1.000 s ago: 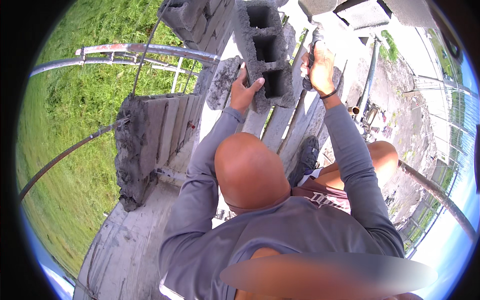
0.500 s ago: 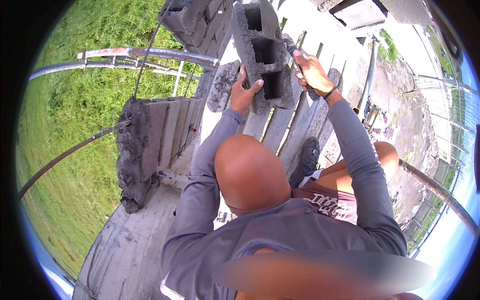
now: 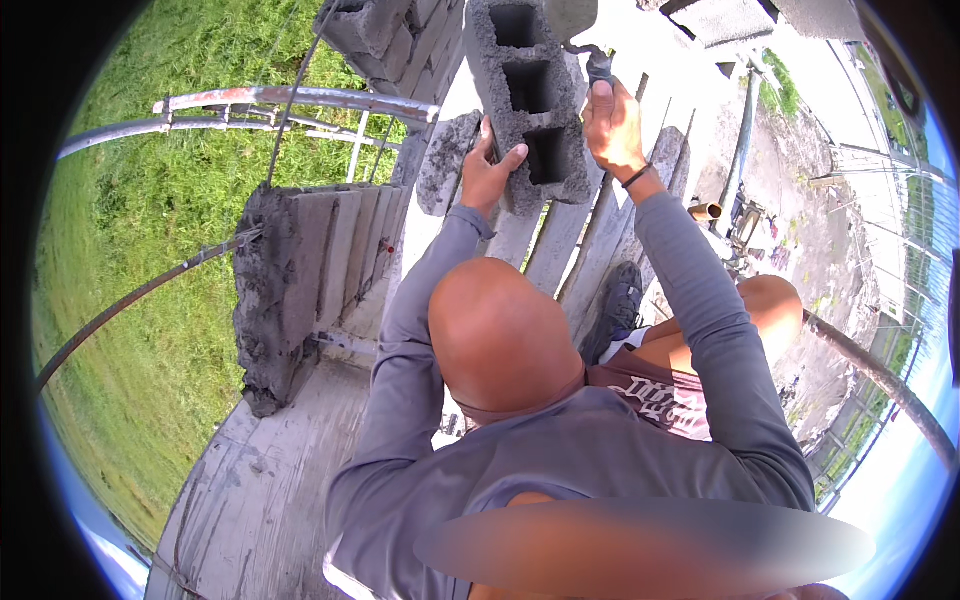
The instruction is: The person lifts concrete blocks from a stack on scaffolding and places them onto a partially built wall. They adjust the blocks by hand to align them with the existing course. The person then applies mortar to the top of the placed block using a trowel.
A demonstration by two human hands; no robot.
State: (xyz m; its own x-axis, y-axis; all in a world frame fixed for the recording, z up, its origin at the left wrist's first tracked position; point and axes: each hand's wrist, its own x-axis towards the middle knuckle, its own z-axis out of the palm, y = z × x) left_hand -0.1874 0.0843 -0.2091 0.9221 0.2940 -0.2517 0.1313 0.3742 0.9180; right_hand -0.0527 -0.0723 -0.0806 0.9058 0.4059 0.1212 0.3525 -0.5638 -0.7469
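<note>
A grey hollow concrete block [image 3: 555, 115] with three square holes stands in front of me, its holes facing up toward me. My left hand [image 3: 485, 178] grips its near left corner, thumb on the holed face and fingers along the left side. In my right hand [image 3: 613, 128] is the dark handle of a trowel [image 3: 573, 14], held just right of the block. The trowel's grey blade lies beside the block's far end, partly cut off by the picture's top edge. A rough, mortar-stained slab [image 3: 447, 165] lies left of the block.
Planks [image 3: 560, 245] with gaps lie below the block, and my shoe [image 3: 615, 310] rests there. To the left are a mortar-edged block wall [image 3: 285, 275], metal pipes [image 3: 290, 103] and bent rebar [image 3: 140, 305] above grass. A pole [image 3: 880, 375] slants at the right.
My right hand has moved away from me with the trowel. The blade has shifted from over the farthest hole to the block's far right side. My left hand still grips the block.
</note>
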